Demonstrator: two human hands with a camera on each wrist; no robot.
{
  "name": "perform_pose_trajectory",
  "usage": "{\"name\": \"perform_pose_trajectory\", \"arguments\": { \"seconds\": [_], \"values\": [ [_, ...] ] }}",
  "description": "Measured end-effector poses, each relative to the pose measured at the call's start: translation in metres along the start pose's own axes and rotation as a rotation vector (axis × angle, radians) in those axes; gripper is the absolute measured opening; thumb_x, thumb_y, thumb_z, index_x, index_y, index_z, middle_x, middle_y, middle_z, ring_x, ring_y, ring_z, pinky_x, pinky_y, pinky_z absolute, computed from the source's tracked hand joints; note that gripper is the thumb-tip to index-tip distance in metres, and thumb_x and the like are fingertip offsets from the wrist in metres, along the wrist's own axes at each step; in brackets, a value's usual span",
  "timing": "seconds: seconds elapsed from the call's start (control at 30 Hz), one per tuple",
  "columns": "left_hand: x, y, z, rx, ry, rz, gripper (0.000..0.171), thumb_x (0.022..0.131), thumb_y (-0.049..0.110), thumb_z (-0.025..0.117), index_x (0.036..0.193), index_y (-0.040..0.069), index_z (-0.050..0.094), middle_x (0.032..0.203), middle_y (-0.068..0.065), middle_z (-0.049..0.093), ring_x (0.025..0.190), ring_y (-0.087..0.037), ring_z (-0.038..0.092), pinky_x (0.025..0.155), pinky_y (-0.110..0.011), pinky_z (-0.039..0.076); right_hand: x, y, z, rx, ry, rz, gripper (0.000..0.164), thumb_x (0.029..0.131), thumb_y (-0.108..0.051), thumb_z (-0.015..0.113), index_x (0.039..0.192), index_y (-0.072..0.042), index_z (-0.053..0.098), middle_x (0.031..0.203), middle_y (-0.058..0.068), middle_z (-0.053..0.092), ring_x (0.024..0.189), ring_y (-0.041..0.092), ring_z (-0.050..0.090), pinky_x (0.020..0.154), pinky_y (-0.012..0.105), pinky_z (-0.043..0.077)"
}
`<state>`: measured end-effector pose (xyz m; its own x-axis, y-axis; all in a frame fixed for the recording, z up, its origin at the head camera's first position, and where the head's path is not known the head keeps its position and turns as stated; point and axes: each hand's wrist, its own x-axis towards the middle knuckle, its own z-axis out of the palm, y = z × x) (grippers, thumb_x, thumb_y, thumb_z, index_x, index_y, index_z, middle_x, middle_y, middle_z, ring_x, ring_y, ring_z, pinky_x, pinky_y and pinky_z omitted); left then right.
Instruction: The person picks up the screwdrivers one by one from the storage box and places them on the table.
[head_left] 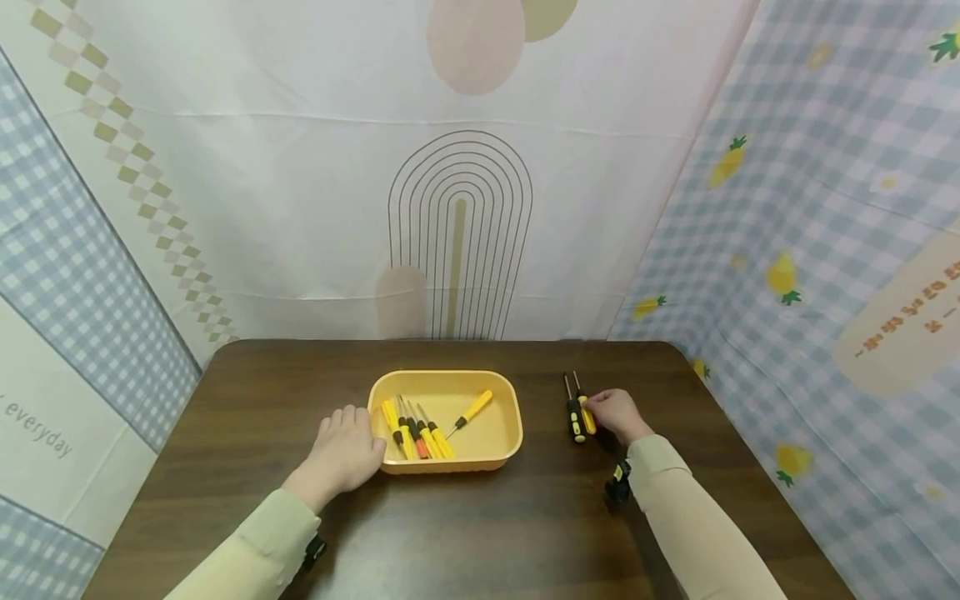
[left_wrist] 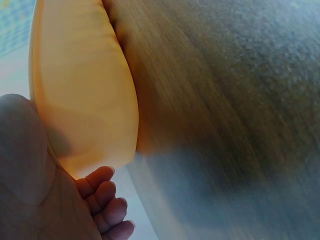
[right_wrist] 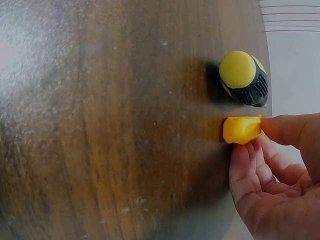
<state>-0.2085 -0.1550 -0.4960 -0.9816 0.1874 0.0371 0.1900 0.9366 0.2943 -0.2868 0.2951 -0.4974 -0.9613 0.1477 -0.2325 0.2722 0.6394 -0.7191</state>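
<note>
My right hand (head_left: 617, 414) pinches the handle of a yellow-and-black screwdriver (right_wrist: 242, 130) between thumb and fingers at the right of the table. Close beside it on the table lies a thicker black-and-yellow screwdriver (head_left: 575, 421), its shaft pointing to the back. At the left end of a yellow plastic basket (head_left: 450, 467), my left hand (head_left: 347, 446) rests against the rim, fingers extended and thumb near the front corner. Inside the basket several screwdrivers (head_left: 437, 440), mostly yellow-handled, lie bunched at the left. A single yellow screwdriver (head_left: 474, 408) lies apart from them, to the right.
The dark wooden table (head_left: 480, 533) reaches back to a printed white cloth (head_left: 315, 208). Blue checked cloth (head_left: 810, 192) hangs along the right side. Black wrist devices sit under both sleeves.
</note>
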Motion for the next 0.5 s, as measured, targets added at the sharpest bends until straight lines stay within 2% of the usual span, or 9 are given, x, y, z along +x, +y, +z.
{"name": "perform_pose_trajectory", "arguments": {
  "seconds": [0.5],
  "values": [
    [0.0002,-0.0002,0.0009,0.002,0.005,-0.004,0.037,0.089,0.029,0.049,0.102,-0.005,0.049,0.091,-0.013,0.043,0.085,-0.031,0.041,0.078,-0.048,0.034,0.0008,0.0023,0.001,-0.001,0.014,-0.004,0.029,0.093,-0.018,0.059,0.105,0.007,0.066,0.091,0.014,0.064,0.073,0.02,0.059,0.063,0.032,0.049]
  ]
}}
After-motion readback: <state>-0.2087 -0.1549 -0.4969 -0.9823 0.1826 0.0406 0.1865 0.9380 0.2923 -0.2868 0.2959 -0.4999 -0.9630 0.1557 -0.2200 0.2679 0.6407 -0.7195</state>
